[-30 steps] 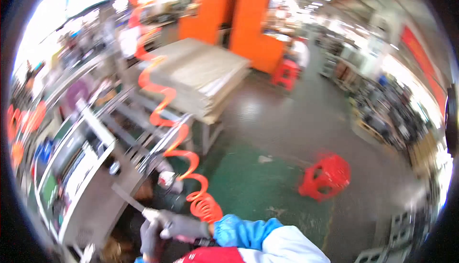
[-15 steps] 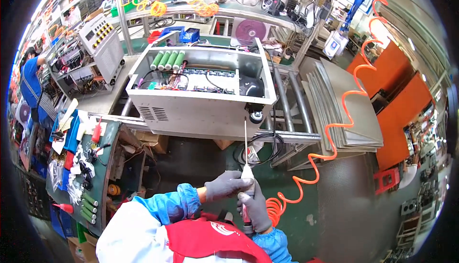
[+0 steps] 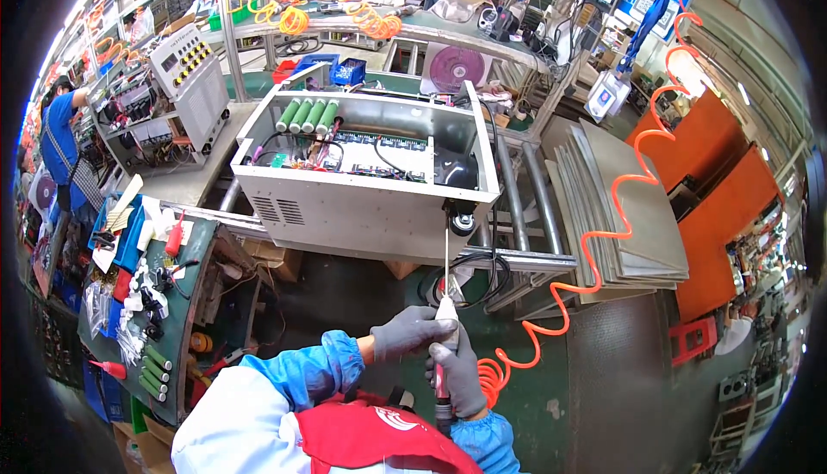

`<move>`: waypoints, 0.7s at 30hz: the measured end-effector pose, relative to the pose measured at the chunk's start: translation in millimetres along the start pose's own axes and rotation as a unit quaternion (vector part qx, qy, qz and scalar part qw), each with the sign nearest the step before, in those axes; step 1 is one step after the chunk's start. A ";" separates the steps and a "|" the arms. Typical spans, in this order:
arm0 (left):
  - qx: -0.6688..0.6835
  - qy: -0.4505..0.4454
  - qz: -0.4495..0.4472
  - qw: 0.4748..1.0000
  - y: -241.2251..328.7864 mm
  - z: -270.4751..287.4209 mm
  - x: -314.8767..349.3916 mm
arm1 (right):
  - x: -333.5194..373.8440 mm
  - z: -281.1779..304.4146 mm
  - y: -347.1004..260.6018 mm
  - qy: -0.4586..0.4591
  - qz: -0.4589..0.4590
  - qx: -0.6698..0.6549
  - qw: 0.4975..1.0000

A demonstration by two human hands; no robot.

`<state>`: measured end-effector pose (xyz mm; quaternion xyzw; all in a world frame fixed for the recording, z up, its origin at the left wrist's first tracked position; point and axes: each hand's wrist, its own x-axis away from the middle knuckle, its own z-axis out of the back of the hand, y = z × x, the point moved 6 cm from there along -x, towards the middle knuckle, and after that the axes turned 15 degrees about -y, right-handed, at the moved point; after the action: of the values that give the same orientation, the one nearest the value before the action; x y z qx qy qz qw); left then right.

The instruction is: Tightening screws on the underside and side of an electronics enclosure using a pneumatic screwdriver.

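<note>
Both gloved hands are closed around a power screwdriver (image 3: 445,311) with a white nose, a red and dark body and a long thin bit. My left hand (image 3: 413,331) wraps its front, while my right hand (image 3: 458,375) grips the body just behind. The bit points away from me, its tip by the lower right corner of an open-topped grey metal cabinet (image 3: 362,220). A round black and silver fitting (image 3: 463,223) sits there; I cannot tell whether the tip touches it. Inside the cabinet are green cylinders (image 3: 308,116), circuit boards and wires.
An orange coiled hose (image 3: 562,302) hangs on the right, beside stacked grey panels (image 3: 624,207). Metal rollers (image 3: 538,190) support the cabinet. Left, a green-topped bench (image 3: 194,254) holds small parts, red bottles and blue bins. Another person (image 3: 59,142) stands at the far left near a second unit (image 3: 185,82).
The view has shifted slightly, so the cabinet appears a little lower and further right. Both hands keep their hold on the screwdriver, with its bit still by the cabinet's corner.
</note>
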<state>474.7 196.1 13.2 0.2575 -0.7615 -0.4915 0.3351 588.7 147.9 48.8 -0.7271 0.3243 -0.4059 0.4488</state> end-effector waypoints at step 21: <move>-0.147 0.038 -0.012 0.988 59.0 -19.2 11.9 | 0.3 13.0 30.7 -0.260 0.002 -0.497 0.828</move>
<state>478.0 199.0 76.3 0.2327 -0.6647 -0.5919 0.3921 597.0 140.8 17.3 -0.9301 0.3545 0.0152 0.0951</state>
